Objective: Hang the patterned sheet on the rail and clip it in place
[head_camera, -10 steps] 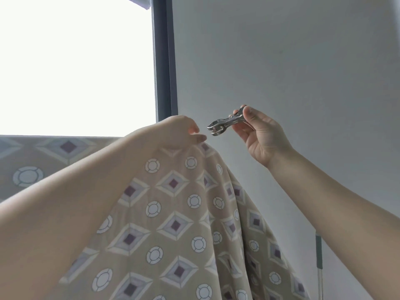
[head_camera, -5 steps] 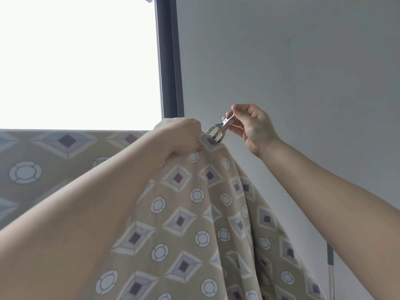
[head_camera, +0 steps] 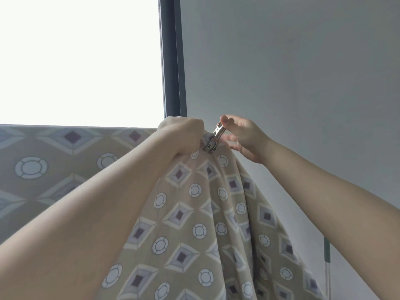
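Observation:
The patterned sheet [head_camera: 190, 213], beige with diamonds and rings, hangs from a high line and falls in folds at the centre and to the left. The rail itself is hidden under the cloth. My left hand [head_camera: 184, 133] grips a bunched peak of the sheet at the top. Just right of it, my right hand [head_camera: 242, 135] pinches the handles of a metal clip [head_camera: 214, 140] between thumb and fingers. The clip's jaws sit over the bunched fabric beside my left knuckles.
A bright window [head_camera: 80, 59] fills the upper left, bounded by a dark vertical frame [head_camera: 173, 57]. A plain grey wall [head_camera: 292, 72] lies behind on the right. A thin pole with a green band [head_camera: 326, 252] stands at the lower right.
My right hand has brought the clip left and down from free air onto the top of the sheet. The jaws now straddle the fabric beside my left hand, which has clenched tighter.

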